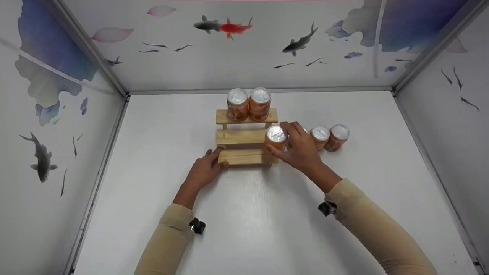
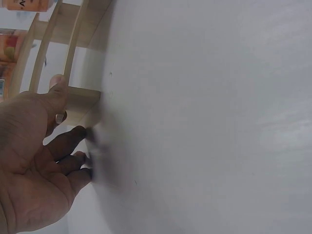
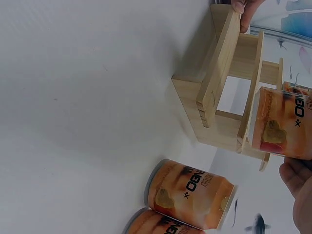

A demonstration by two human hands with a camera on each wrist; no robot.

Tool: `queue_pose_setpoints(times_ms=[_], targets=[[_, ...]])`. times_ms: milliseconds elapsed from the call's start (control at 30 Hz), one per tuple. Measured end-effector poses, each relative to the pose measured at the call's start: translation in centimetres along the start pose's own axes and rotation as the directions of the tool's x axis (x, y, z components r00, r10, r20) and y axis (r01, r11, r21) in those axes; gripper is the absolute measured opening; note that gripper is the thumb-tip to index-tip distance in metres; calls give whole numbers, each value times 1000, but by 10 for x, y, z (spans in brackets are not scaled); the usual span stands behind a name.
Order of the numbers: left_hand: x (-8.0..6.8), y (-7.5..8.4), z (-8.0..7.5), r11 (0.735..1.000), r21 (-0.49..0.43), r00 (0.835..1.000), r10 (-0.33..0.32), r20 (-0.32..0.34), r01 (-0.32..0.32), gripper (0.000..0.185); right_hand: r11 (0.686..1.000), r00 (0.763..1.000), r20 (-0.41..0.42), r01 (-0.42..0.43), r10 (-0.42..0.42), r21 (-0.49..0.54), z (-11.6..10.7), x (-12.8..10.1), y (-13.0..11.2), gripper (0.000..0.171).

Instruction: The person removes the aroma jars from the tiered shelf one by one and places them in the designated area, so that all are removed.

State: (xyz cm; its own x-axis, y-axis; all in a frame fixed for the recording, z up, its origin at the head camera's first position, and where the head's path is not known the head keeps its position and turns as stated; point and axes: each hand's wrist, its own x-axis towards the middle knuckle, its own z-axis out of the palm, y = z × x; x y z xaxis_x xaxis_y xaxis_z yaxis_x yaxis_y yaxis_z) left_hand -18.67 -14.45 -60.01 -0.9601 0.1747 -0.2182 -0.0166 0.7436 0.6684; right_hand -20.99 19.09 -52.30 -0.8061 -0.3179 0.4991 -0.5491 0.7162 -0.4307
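Observation:
A three-step wooden rack (image 1: 248, 156) stands on the white table. My left hand (image 1: 205, 170) holds the left end of its lowest step, thumb on the board in the left wrist view. My right hand (image 1: 301, 151) grips an orange-labelled can (image 1: 276, 137) with a silver lid at the right end of the middle step. In the right wrist view this can (image 3: 282, 124) is upright by the middle board; whether its base touches the wood I cannot tell. Two similar cans (image 1: 248, 105) stand side by side on the top step.
Right of the rack, more orange cans (image 1: 336, 138) stand in a row on the table (image 1: 244, 221), one partly hidden behind my right hand. White walls (image 1: 244, 72) painted with fish enclose the table at the back and both sides.

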Motion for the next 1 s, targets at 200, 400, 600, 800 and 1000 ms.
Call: queue_pose_setpoints(times_ms=[200, 400, 600, 800, 1000], targets=[[-2, 4, -1, 1000, 25, 1000, -6, -4, 6, 74, 1000, 1000, -28, 14, -15, -15, -3, -6, 5, 71], [-1, 4, -1, 1000, 17, 1000, -12, -5, 12, 73, 999, 998, -55, 8, -11, -49, -5, -13, 11, 72], [-1, 4, -2, 1000, 14, 1000, -2, -11, 2, 73, 1000, 999, -46, -7, 5, -28, -8, -21, 17, 72], [-2, 4, -1, 1000, 3, 1000, -19, -3, 19, 74, 1000, 999, -47, -18, 18, 2, -12, -27, 23, 71], [-1, 4, 0, 999, 19, 999, -31, 6, 31, 72, 1000, 998, -56, -12, 12, -8, -15, -34, 29, 69]])
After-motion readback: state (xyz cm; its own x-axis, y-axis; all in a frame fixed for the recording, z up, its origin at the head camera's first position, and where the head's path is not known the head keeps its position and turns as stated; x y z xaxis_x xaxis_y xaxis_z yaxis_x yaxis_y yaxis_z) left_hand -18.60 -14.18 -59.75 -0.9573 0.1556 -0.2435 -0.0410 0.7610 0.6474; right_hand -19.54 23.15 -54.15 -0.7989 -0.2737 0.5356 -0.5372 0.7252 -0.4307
